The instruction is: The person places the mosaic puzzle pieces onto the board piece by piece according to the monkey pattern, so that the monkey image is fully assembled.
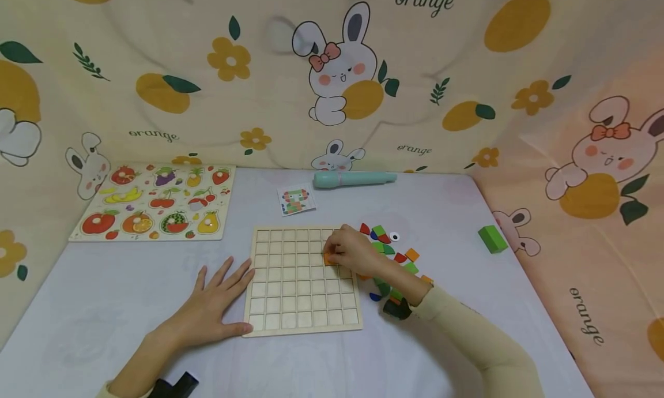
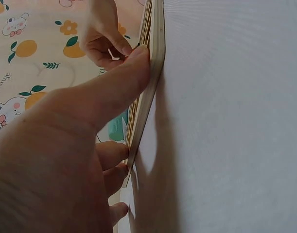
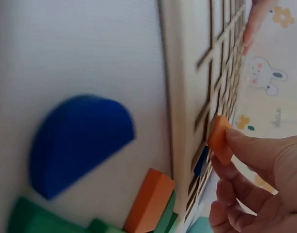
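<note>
A wooden grid board (image 1: 295, 277) with square cells lies on the white table. My right hand (image 1: 358, 252) pinches an orange block (image 3: 219, 141) between thumb and fingers over the board's right part. A small blue piece (image 3: 201, 161) sits on the grid beside that block in the right wrist view. At the board's left edge my left hand (image 1: 210, 305) rests with fingers spread, its thumb and fingertips touching the rim. Several loose coloured pieces lie right of the board, among them a blue half-round block (image 3: 82, 141) and an orange block (image 3: 149, 200).
Behind the board are a small pattern card (image 1: 296, 200) and a teal pen-shaped object (image 1: 355, 179). A fruit puzzle board (image 1: 150, 203) lies at the back left. On the right edge of the table stands a green block (image 1: 492, 239). Printed cloth hangs behind.
</note>
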Motion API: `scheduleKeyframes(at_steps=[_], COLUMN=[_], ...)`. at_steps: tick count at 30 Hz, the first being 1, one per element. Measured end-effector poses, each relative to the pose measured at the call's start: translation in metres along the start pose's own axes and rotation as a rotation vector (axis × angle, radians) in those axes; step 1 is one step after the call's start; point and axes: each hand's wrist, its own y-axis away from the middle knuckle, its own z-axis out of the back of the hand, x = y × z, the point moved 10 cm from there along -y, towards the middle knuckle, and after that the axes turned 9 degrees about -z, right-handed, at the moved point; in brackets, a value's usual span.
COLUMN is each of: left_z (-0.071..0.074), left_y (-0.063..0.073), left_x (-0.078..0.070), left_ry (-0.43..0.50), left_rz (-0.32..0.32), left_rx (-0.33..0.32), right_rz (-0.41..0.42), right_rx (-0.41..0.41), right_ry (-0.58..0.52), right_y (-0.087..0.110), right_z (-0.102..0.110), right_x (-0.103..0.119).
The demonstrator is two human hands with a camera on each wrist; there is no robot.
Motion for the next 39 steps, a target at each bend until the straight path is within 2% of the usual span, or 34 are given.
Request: scheduleKeyframes(at_steps=[4, 9, 16, 22, 29, 32, 35, 39], left_z=[0.0, 0.0, 0.0, 0.0, 0.001, 0.002, 0.002, 0.002], left_y=[0.001, 0.001, 0.002, 0.001, 0.0, 0.0, 0.001, 0.001], left_x=[0.0, 0.0, -0.001, -0.001, -0.001, -0.001, -0.001, 0.0], left_ry=[-0.006, -0.006, -0.003, -0.003, -0.003, -0.009, -0.01, -0.01], left_rz=[-0.005, -0.002, -0.004, 0.004, 0.007, 0.004, 0.005, 0.002], left_rx=[-0.007, -0.009, -0.013, -0.002, 0.008, 0.002, 0.002, 0.0], right_rz=[0.057, 0.068, 0.067, 0.1, 0.054, 0.064, 0.1, 0.089], right_rx=[-0.064, -0.095, -0.067, -0.094, -0.076, -0.07, -0.095, -0.194], right_ry=[0.117, 0.165, 0.179, 0.185, 0.168, 0.16, 0.159, 0.113], right_y=[0.003, 0.003, 0.002, 0.006, 0.005, 0.004, 0.006, 0.012], right_z=[0.0, 0.0, -0.005, -0.003, -0.004, -0.004, 0.0, 0.021], right_x=[0.005, 0.006, 0.008, 0.01, 0.005, 0.007, 0.008, -0.004])
